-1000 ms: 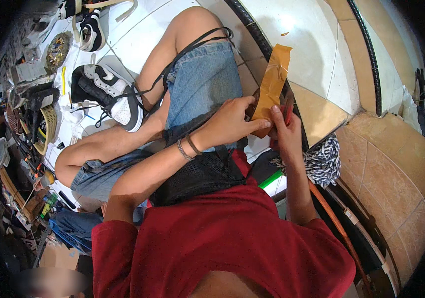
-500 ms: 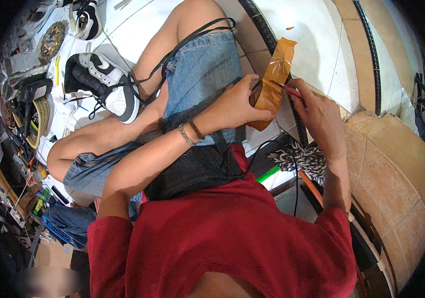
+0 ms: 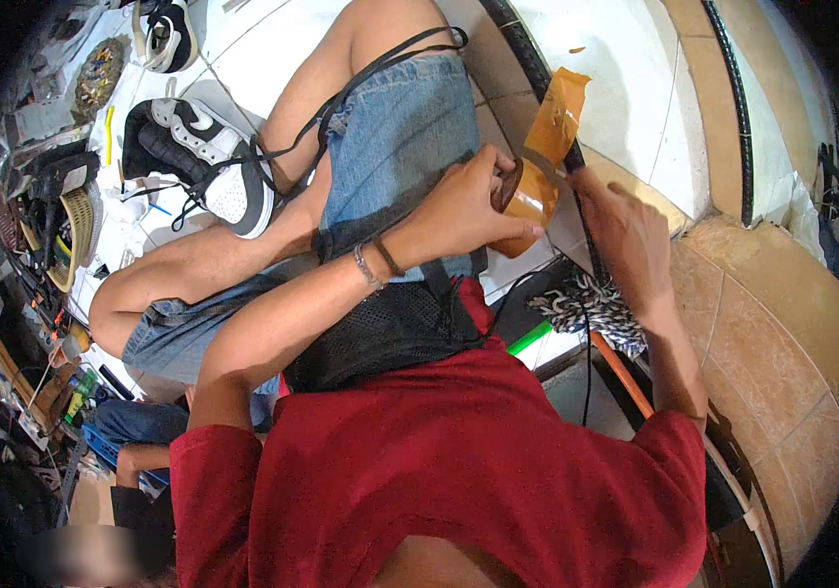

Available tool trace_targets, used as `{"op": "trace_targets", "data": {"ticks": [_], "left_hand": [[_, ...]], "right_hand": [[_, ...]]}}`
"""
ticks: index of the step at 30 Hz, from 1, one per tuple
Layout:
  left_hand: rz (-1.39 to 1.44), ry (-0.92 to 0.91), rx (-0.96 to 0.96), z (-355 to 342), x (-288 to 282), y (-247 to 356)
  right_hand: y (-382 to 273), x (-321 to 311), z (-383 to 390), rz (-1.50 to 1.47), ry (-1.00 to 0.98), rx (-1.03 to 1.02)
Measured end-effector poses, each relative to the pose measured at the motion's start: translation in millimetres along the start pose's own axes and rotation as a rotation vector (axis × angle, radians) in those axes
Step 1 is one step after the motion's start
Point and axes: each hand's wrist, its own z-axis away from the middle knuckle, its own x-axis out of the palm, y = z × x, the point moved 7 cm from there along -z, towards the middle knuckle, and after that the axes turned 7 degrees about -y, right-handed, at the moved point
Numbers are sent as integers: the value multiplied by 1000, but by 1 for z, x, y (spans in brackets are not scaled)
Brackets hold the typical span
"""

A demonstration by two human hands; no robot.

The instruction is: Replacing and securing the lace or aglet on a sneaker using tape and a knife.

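Observation:
My left hand (image 3: 466,206) grips a roll of brown packing tape (image 3: 527,201) above my right knee. A loose strip of the tape (image 3: 558,110) sticks up from the roll, its end curling. My right hand (image 3: 625,235) is just right of the roll, fingers closed around a thin black cable (image 3: 581,196) that the tape meets. I sit cross-legged in denim shorts and a red shirt, with a black mesh bag (image 3: 390,328) on my lap.
A black-and-white sneaker (image 3: 204,167) with loose laces lies on the white tiled floor at my left, a second one (image 3: 169,29) farther off. Tools and clutter line the left edge. A patterned cloth (image 3: 596,309), a green stick (image 3: 529,338) and black tyres (image 3: 733,108) lie to the right.
Both hands have drifted a little to the right with the tape roll. The tape strip has bent and curled more at its top. The view has shifted slightly.

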Motion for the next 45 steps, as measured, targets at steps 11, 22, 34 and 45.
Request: {"op": "trace_targets", "data": {"ticks": [11,22,34,45], "left_hand": [[77,-194,26,7,4,2],[142,-48,332,12,-67,70],[-1009,227,953,-132,-102,154],[-822,550,850,-25,-120,99]], "right_hand": [[48,-32,17,-247,353,186],[67,-36,-51,-348,671,6],[24,-38,-78,-341,565,-380],[1,-85,5,-683,601,-607]]}}
